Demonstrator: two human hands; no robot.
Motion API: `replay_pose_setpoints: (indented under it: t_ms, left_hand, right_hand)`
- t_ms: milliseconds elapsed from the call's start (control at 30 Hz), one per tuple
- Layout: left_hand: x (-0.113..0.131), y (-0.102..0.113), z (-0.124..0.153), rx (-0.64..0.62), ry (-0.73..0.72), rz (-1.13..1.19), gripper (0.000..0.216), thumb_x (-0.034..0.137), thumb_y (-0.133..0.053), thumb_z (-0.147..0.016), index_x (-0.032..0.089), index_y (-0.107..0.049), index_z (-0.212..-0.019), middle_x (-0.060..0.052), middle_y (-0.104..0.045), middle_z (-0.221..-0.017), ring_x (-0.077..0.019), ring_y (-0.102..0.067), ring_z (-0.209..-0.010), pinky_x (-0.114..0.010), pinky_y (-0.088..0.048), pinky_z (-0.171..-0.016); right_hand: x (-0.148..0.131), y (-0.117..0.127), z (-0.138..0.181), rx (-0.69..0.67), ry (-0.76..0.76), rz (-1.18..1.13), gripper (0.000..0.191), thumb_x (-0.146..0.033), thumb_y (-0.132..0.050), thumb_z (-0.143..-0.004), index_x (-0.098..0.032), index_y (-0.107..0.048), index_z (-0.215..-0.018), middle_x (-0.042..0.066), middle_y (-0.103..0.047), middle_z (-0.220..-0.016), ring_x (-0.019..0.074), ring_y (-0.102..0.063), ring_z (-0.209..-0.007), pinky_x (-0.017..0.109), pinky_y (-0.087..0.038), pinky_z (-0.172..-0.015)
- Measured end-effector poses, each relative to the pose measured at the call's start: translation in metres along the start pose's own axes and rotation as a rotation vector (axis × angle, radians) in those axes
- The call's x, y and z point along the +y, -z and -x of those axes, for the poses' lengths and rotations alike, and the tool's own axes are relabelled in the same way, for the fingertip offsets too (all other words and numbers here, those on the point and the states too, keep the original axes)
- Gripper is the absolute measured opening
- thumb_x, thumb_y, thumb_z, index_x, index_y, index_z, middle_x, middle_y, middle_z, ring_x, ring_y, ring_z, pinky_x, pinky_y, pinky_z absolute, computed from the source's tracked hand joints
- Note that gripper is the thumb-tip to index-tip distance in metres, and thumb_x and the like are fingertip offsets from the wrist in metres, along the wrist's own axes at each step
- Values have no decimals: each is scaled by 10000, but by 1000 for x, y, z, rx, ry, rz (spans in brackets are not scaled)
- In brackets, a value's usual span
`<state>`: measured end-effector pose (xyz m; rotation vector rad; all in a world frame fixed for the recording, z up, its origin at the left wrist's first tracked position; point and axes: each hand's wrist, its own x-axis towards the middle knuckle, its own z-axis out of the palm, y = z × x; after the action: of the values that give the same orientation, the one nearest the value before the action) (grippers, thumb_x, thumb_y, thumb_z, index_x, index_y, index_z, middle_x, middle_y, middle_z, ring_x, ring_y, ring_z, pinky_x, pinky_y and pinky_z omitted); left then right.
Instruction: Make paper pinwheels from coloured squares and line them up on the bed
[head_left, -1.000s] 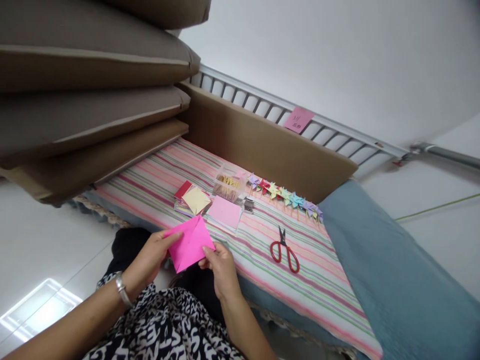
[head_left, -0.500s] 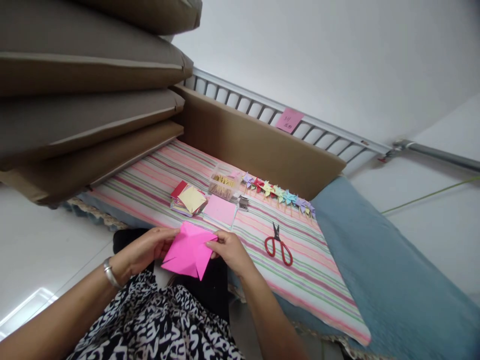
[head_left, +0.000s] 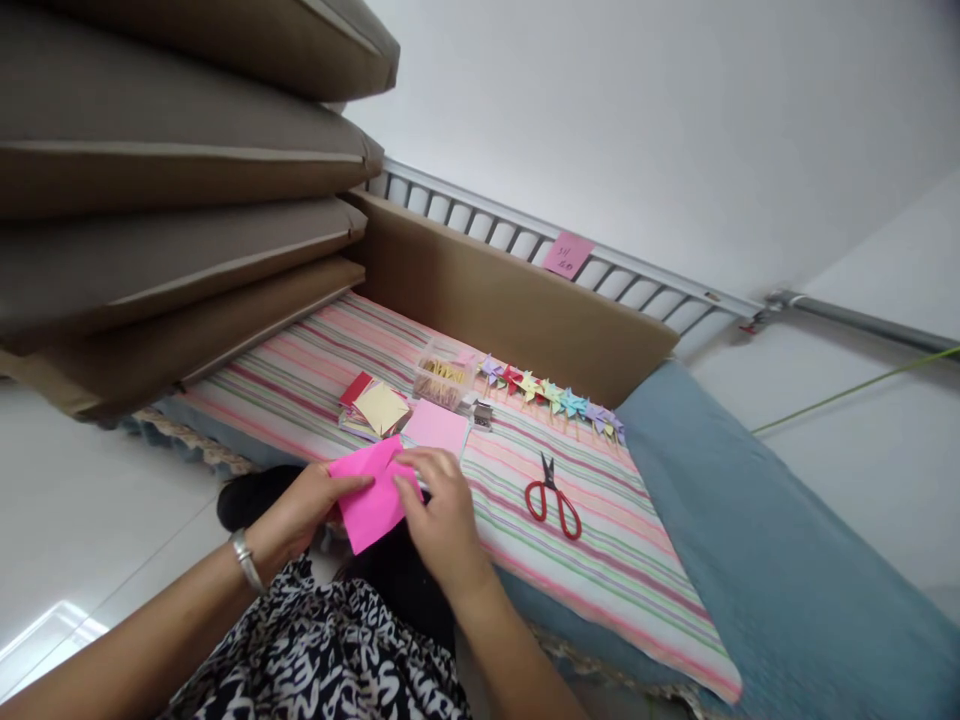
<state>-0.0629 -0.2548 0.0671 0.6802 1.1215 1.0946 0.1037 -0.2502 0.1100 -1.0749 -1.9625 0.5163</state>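
A bright pink paper square (head_left: 370,496), partly folded, is held above my lap at the near edge of the striped cloth (head_left: 615,560). My left hand (head_left: 304,508) pinches its left side, thumb on top. My right hand (head_left: 442,505) presses fingers down on its right part, folding it. Just beyond lie a pale pink paper pad (head_left: 437,428) and a stack of coloured paper squares (head_left: 375,408) with a yellow sheet on top.
Red-handled scissors (head_left: 553,497) lie on the cloth to the right. A clear box of small sticks (head_left: 442,373) and a row of paper pinwheels (head_left: 555,397) sit by a cardboard wall (head_left: 510,300). Brown cushions (head_left: 165,200) are stacked at left. Blue cloth (head_left: 787,580) covers the right.
The pink paper went from held flat by both edges to being folded; my right hand moved on top of it and pressed it down. The view shifted slightly.
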Motion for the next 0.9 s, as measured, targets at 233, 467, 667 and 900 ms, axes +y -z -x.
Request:
replay_pose_setpoints:
  t_ms: [233,467,667,900]
  left_hand:
    - [2,-7,5,38,-63,94,274,279,-792,-583,102,-680,-760,-22,-670,-594,-129,-547,-492,-233,-419,-480]
    - [-5,-8,2,69,-66,154,260,280,-787,-582,100,-671,-728,3,-613,-523,-109,-493,-432,-228,-379,-434]
    - [-4,-8,6,46,-28,203,250,241,-785,-588,96,-675,-760,-14,-653,-594,-113,-535,-492,-226,-425,-481]
    - [-10,-13,9,-10,-15,246,236,184,-777,-603,81,-685,-795,-49,-690,-664,-140,-584,-562,-244,-468,-534]
  right_hand:
    - [-2,-30,35,12,152,141,225,-114,-548,-839,-205,-689,-988,100,-614,-1117,249,-496,-1109,447,-420,-975]
    - [6,-30,42,-45,169,207,305,-42,-467,-840,-187,-664,-1022,112,-599,-1161,244,-479,-1132,443,-401,-999]
    - [4,-36,46,-17,182,176,229,-54,-526,-821,-182,-645,-968,95,-615,-1132,231,-500,-1105,418,-402,-976]
    - [0,-29,48,31,189,129,125,-96,-568,-834,-182,-653,-866,81,-642,-1008,215,-541,-986,376,-429,-892]
